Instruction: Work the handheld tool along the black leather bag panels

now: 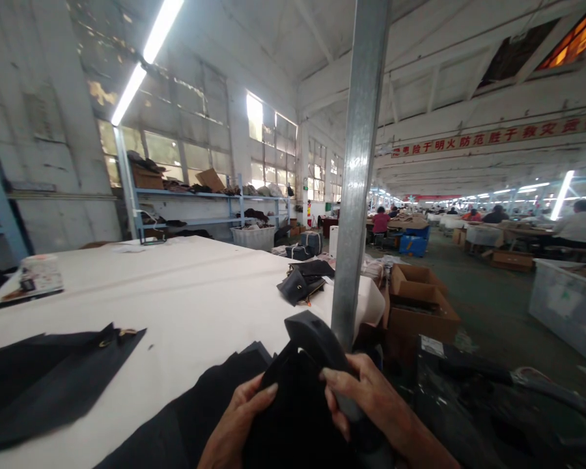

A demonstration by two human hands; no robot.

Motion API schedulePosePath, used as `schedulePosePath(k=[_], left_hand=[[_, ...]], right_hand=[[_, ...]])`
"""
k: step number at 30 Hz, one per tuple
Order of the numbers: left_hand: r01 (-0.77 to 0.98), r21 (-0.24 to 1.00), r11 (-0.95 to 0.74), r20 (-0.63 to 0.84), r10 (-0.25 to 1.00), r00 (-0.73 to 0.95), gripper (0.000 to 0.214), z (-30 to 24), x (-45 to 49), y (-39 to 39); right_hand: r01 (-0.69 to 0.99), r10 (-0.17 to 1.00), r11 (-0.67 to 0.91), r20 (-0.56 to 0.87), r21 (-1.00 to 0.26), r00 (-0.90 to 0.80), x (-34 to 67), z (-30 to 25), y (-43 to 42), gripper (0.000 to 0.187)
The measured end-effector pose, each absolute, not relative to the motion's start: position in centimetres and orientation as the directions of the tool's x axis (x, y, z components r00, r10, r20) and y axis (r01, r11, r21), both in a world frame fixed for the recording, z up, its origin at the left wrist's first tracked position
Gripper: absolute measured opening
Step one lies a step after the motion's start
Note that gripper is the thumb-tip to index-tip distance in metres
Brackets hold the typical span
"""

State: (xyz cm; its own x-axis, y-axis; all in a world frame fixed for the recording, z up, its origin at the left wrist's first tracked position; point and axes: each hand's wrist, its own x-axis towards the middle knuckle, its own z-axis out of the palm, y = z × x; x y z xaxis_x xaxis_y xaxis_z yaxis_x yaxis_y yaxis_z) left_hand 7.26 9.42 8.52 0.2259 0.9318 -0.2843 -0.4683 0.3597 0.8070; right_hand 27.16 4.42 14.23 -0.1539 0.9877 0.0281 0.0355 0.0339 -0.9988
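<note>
My left hand (239,423) pinches the left edge of a black fabric piece (293,417), thumb on top. My right hand (366,397) grips the same piece on its right side, fingers curled over it near a dark curved strap (317,339) that rises from the top. Both hands hold it at the near edge of a long white table (185,306). More black fabric sheets (53,378) lie flat on the table to the left, one with small brass fittings (117,336).
A steel post (356,176) stands right behind my hands. Black bags (303,280) lie farther along the table. Open cardboard boxes (420,299) sit on the floor to the right. Blue shelving (195,208) lines the wall. People work at distant tables (581,228).
</note>
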Motion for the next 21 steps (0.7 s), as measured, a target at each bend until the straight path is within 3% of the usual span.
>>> schedulePosePath(k=[4, 11, 14, 16, 21], left_hand=[[-0.551, 0.728, 0.407, -0.366, 0.911, 0.189, 0.055, 8.3, 7.5, 9.1], [-0.542, 0.736, 0.405, -0.289, 0.913, 0.289, 0.055, 8.4, 8.1, 7.6], [-0.523, 0.746, 0.412, -0.274, 0.906, 0.323, 0.051, 8.5, 8.3, 6.3], [-0.528, 0.748, 0.401, -0.262, 0.911, 0.320, 0.054, 9.0, 8.3, 5.6], [-0.534, 0.760, 0.370, -0.418, 0.908, 0.035, 0.073, 10.8, 7.5, 4.3]], right_hand=[[0.030, 0.986, 0.039, 0.034, -0.999, -0.165, 28.7, 14.2, 2.9, 0.042], [0.213, 0.982, -0.142, -0.166, -0.967, -0.095, 28.8, 12.9, -1.2, 0.045], [0.156, 0.983, -0.080, -0.104, -0.984, -0.152, 28.3, 13.3, -1.0, 0.033], [0.115, 0.982, 0.013, -0.009, -0.993, -0.189, 28.4, 13.7, -0.5, 0.037], [0.100, 0.988, 0.072, 0.058, -0.992, -0.141, 29.5, 14.4, -1.7, 0.044]])
